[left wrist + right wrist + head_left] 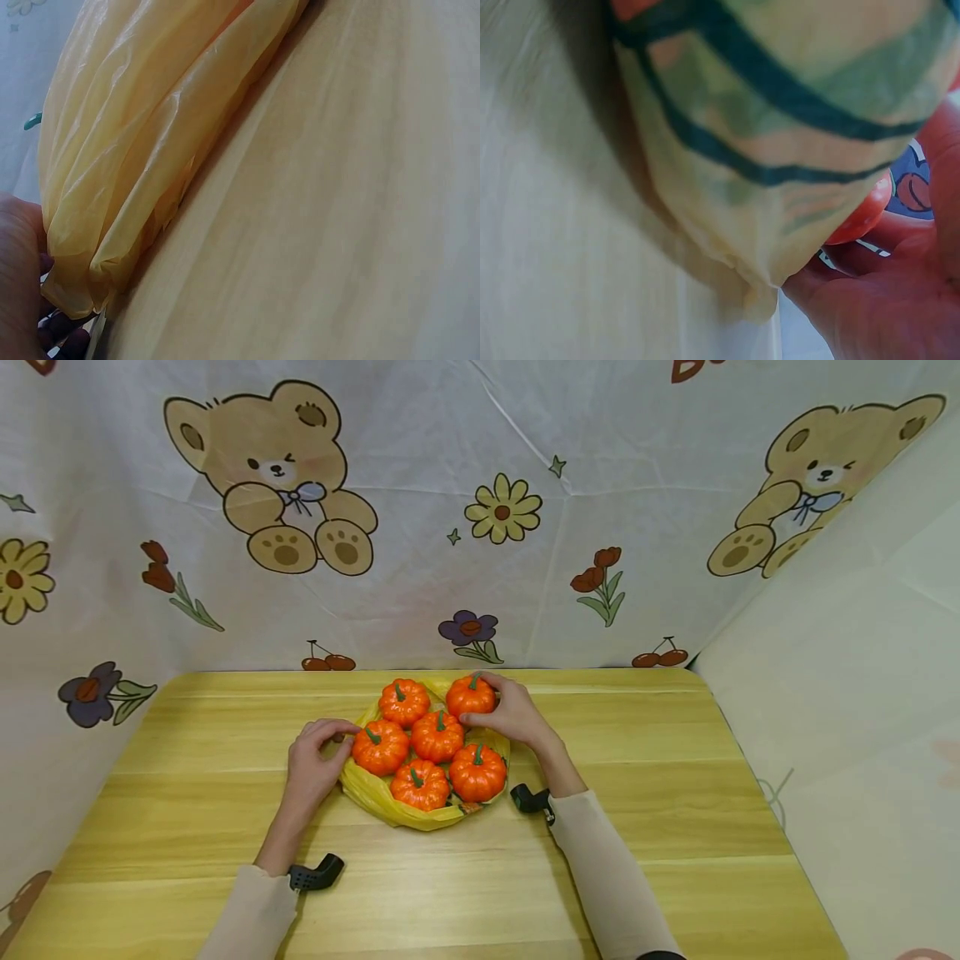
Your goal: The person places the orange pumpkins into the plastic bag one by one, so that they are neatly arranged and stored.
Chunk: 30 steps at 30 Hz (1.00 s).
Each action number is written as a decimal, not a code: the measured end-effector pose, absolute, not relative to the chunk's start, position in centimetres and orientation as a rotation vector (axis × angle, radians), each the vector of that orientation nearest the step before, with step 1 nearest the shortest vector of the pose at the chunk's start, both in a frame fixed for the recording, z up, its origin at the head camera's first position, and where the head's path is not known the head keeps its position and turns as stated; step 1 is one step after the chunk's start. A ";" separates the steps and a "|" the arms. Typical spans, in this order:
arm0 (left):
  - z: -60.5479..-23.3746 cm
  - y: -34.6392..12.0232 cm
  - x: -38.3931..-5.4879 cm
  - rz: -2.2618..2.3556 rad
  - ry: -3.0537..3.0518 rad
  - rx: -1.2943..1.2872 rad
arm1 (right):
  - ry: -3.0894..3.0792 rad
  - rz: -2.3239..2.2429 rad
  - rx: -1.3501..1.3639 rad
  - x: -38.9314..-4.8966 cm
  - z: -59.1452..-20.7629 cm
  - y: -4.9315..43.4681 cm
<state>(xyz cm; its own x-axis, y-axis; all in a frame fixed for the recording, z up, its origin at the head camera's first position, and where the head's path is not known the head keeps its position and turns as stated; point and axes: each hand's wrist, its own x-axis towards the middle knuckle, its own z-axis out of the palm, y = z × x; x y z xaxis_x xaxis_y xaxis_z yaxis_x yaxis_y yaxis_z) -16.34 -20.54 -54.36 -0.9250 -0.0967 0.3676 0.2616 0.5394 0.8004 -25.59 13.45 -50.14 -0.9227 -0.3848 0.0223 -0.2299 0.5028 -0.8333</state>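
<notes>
Several small orange toy pumpkins [437,737] with green stems lie together on a yellow plastic bag [375,799], whose crumpled edge rises around them. At the bag's left edge, my left hand [313,762] pinches the plastic beside the leftmost pumpkin [381,747]. The left wrist view shows bunched yellow plastic [142,150] against the fingers. My right hand [517,714] grips the pumpkin at the back right [470,696], thumb in front and fingers behind. In the right wrist view, the bag's side with dark green print [780,135] partly hides that pumpkin [864,214].
The bag rests on a light wooden table [637,827], toward its back edge. A white cloth [420,435] with printed bears and flowers hangs behind. Each wrist carries a small black camera, one on the left [318,872] and one on the right [529,799].
</notes>
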 end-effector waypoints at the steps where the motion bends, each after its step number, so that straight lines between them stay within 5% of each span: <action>1: -54.4 -20.5 -16.4 -1.345 -2.411 -0.134 | 2.575 -1.386 -0.536 -25.6 -50.1 13.5; 30: -53.8 -20.4 -16.1 -1.397 -2.405 -0.106 | 2.351 -1.486 -0.564 -25.2 -49.3 13.7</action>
<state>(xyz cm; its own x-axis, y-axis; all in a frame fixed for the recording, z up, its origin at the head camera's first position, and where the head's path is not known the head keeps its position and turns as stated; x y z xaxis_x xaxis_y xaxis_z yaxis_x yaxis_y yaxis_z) -16.14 -20.43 -53.80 -0.9337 -0.1120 0.3401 0.2399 0.5094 0.8264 -25.23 13.70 -49.28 -0.8770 -0.4784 -0.0444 -0.1652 0.3871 -0.9071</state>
